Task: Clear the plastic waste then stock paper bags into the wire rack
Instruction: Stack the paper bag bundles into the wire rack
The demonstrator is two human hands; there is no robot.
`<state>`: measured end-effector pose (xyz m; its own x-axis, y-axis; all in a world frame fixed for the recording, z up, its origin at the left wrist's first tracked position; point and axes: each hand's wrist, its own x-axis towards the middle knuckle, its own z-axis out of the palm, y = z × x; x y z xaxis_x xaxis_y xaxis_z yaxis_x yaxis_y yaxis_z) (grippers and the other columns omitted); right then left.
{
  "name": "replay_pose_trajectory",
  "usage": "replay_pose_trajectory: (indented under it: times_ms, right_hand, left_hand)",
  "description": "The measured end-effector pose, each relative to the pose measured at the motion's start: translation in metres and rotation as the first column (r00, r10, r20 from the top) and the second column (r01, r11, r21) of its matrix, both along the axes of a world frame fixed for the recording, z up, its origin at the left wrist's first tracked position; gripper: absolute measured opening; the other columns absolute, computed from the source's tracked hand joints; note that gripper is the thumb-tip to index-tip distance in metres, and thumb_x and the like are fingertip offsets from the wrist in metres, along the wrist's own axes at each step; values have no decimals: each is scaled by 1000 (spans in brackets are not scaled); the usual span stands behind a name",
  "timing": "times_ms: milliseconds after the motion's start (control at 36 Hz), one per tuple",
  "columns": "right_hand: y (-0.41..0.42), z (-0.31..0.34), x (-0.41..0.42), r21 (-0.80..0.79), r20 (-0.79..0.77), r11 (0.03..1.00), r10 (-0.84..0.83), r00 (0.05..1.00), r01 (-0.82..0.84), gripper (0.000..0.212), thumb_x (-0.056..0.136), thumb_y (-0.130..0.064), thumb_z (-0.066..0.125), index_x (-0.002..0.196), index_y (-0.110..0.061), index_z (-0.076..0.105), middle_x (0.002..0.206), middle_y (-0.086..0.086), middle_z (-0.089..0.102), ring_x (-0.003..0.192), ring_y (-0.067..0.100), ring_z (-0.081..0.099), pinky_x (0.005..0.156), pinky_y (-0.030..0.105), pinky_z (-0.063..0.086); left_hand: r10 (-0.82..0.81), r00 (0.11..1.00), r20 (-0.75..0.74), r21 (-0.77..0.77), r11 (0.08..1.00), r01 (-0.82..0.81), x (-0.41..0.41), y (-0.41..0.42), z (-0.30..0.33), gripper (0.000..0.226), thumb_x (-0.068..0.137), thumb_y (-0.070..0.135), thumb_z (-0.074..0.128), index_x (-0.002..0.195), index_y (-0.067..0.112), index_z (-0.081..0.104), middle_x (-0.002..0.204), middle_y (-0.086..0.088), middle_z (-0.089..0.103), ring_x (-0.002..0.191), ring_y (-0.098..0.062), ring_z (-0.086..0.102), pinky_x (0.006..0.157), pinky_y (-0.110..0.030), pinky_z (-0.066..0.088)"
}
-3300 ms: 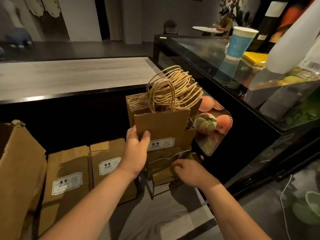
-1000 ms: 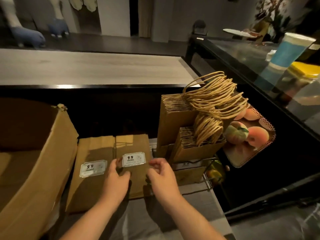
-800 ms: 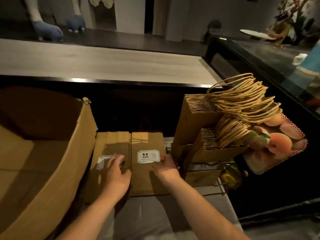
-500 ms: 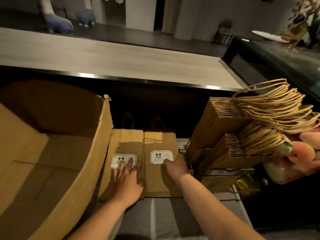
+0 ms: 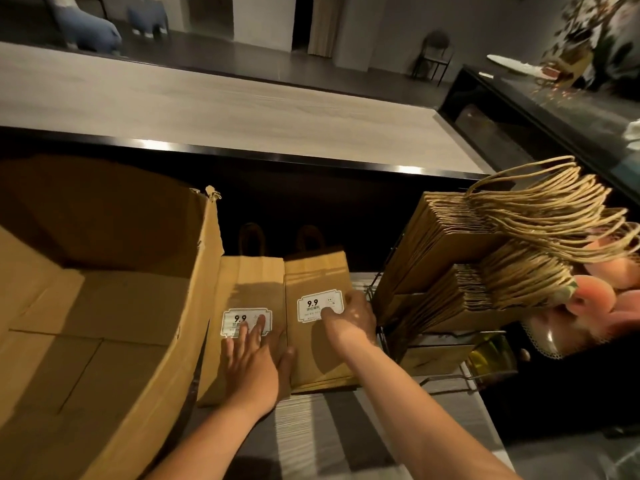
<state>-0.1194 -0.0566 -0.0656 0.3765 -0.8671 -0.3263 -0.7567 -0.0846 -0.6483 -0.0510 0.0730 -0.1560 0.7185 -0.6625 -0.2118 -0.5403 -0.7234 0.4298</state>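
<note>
Head view: two flat stacks of paper bags lay side by side on striped worktop (image 5: 346, 434). Left hand (image 5: 254, 362) rested flat, fingers straight, on left stack (image 5: 242, 282). Right hand (image 5: 349, 318) gripped right stack (image 5: 317, 271) at edge nearest wire rack (image 5: 450, 375). Rack already held many upright bags (image 5: 443, 244). No plastic waste visible. Both flat stacks apparently left to load. Open cardboard box (image 5: 104, 306) stood left.

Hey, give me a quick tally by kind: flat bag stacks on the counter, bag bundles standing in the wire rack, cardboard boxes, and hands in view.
Flat bag stacks: 2, left stack and right stack
Rack bundles: 2, tall bundle and short bundle
Cardboard box: 1
Hands: 2, left hand and right hand
Total: 7
</note>
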Motion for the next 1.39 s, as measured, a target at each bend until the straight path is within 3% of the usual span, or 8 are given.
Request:
replay_pose_trajectory:
  times_ms: [167,417,583,667,778,972,1222,1389]
  right_hand:
    - [6,2,-3,-101,-8,993,65,998,-66,50,95,-18,57,141,-22,37,142,2,49,129,24,50,101,39,49]
    - [-6,4,-4,128,19,989,-82,996,79,51,99,-14,49,146,-16,29,142,7,49,130,27,48,109,38,38]
    - [-3,24,-31,206,210,978,-21,977,-23,31,93,-5,56,116,-26,60,106,-6,67,94,18,64,70,29,53]
    - [4,38,-57,119,311,982,103,945,-146,30,93,-14,60,113,-36,55,107,-13,67,94,7,64,79,28,55]
    - [10,53,-79,122,452,965,153,879,-230,27,95,-15,61,114,-34,57,109,-14,69,97,-1,66,70,17,54]
    - [-4,62,-80,-2,479,965,231,847,-262,31,95,-12,61,116,-34,55,116,-13,65,109,3,60,92,31,54]
    - [4,12,-86,144,406,961,161,899,-238,39,97,-13,57,131,-28,47,124,-10,63,119,6,57,102,34,50]
    - [12,-8,-95,190,522,954,99,847,-230,40,96,-5,54,127,-30,48,125,-8,62,121,7,56,105,33,47]
  left_hand:
    - [4,1000,-29,-12,1000,-4,-1,0,0,64,91,68,10,150,43,9,162,6,-7,146,-20,-19,115,-43,-19]
    - [-10,1000,-30,31,999,11,-3,-1,11,62,94,62,14,151,38,15,161,4,-9,146,-22,-19,116,-46,-17]
    - [124,985,-123,-47,990,-130,-4,-13,31,65,94,65,17,150,33,25,162,5,6,149,-19,-8,112,-56,-16]
    - [158,840,-519,-295,889,-350,-14,-19,53,71,85,74,37,145,36,29,150,6,36,139,-22,30,115,-55,21]
    - [18,508,-861,-401,592,-700,-32,-26,101,28,86,32,62,112,23,57,108,-4,68,96,-25,64,80,-44,54]
    - [-52,605,-795,-565,427,-706,-41,-27,135,18,90,4,55,96,19,63,90,5,74,87,-14,68,70,-33,53]
    - [52,585,-810,-500,460,-734,-53,-17,105,17,88,-2,54,90,13,60,91,-2,71,91,-17,66,73,-32,51]
    - [84,565,-821,-476,447,-757,-58,-17,94,21,84,-8,54,79,12,57,81,-7,69,87,-27,64,73,-39,49]
